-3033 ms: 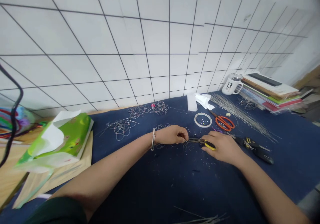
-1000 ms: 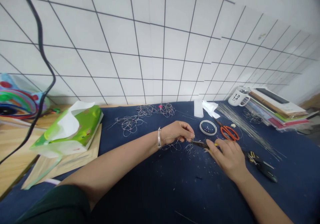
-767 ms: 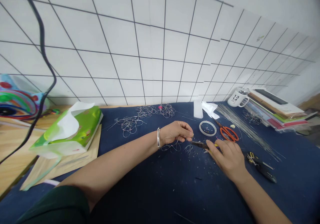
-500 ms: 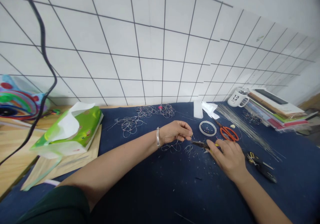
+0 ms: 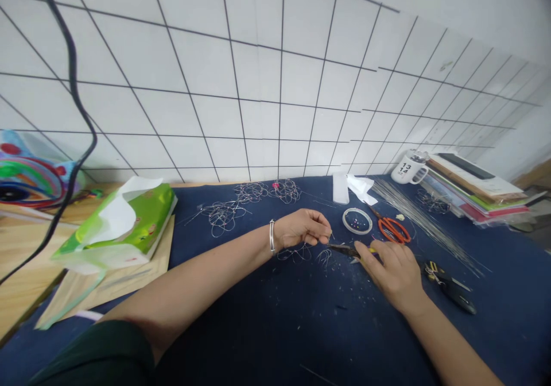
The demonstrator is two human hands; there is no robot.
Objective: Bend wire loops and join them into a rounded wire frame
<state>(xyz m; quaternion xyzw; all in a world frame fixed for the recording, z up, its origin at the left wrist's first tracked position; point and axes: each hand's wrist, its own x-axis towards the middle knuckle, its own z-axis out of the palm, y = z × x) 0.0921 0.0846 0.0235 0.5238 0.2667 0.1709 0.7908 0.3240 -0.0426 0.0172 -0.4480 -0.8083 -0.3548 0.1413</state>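
Observation:
My left hand (image 5: 303, 228) is closed, its thumb and fingers pinching a thin wire (image 5: 331, 236) whose shape is hard to make out. My right hand (image 5: 394, 271) is wrapped round pliers (image 5: 342, 250) with yellow on the handles. Their dark jaws point left, just below my left fingertips; whether they touch the wire is too small to tell. Under my left hand lie looped wires (image 5: 297, 254), and a small bunch of bent wire (image 5: 325, 257) lies below the jaws. Beyond the pliers stands a round white dish (image 5: 357, 232) with several small beads.
Orange-handled scissors (image 5: 400, 232), black cutters (image 5: 456, 294) and a bundle of straight wires (image 5: 430, 231) lie at right. A mug (image 5: 403, 170) and a stack of papers (image 5: 486, 193) stand behind. Coiled wire pieces (image 5: 224, 216) and a green tissue pack (image 5: 159, 208) are at left.
Both hands stay almost in place. The pliers' jaws have shifted very slightly, still just under my left fingertips.

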